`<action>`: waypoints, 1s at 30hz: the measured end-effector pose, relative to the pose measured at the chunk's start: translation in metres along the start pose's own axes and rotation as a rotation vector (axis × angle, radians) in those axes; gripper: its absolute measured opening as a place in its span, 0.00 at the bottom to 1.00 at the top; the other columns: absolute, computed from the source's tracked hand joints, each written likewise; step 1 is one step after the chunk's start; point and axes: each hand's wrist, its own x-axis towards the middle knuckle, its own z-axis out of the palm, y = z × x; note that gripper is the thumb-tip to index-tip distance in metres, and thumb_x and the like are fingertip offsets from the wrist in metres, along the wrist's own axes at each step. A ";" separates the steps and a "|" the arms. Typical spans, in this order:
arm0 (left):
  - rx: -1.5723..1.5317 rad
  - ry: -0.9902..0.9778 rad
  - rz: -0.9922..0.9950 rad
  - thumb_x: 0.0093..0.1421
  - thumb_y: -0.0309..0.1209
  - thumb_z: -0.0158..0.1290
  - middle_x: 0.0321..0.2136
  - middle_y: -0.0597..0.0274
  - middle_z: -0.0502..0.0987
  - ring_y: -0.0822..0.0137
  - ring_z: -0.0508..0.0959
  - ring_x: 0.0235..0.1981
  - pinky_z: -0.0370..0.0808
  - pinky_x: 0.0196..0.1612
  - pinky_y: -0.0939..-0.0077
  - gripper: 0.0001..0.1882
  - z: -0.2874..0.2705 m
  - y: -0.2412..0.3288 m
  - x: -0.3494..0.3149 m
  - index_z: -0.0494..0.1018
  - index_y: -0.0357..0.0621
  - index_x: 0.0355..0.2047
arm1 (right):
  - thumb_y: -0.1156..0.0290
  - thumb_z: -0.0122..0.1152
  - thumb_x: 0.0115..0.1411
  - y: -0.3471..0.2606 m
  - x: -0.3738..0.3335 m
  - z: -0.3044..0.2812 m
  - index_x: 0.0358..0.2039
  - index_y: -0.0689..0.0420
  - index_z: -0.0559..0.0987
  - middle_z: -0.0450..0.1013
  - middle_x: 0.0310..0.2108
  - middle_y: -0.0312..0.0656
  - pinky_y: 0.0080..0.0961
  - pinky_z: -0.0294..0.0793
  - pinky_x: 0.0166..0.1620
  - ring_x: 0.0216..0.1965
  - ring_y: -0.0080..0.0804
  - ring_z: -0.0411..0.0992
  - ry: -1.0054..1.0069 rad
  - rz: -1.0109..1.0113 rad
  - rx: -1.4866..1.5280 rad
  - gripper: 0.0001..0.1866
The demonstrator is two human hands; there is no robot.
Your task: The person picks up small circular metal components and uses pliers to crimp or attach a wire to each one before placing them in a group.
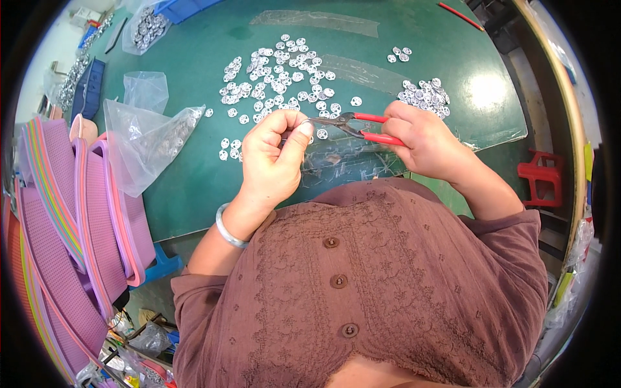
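Observation:
My right hand (424, 139) is closed around the red handles of a pair of pliers (349, 123), whose dark narrow jaws point left. At the jaw tips, the thumb and forefinger of my left hand (272, 155) are pinched together. What they hold is too small and covered to make out. Just beyond the hands, many small round silver openwork charms (278, 74) lie scattered over the green table (440, 39). A denser pile of charms (424, 97) lies beyond my right hand, and several loose charms (231, 150) are beside my left hand.
Clear plastic bags (152, 139) lie at the left, near stacked pink and purple strapped items (103, 213). A blue bin (184, 9) and a bag of silver pieces (149, 29) stand far left. A red pencil (460, 16) lies far right; a red stool (541, 178) is at right.

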 end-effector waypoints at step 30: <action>-0.197 0.022 -0.156 0.54 0.25 0.50 0.18 0.70 0.68 0.83 0.64 0.15 0.58 0.17 0.91 0.04 -0.001 -0.003 0.004 0.69 0.39 0.29 | 0.68 0.57 0.48 0.005 0.008 -0.012 0.23 0.62 0.70 0.65 0.25 0.44 0.33 0.65 0.29 0.27 0.44 0.66 -0.040 -0.007 0.088 0.10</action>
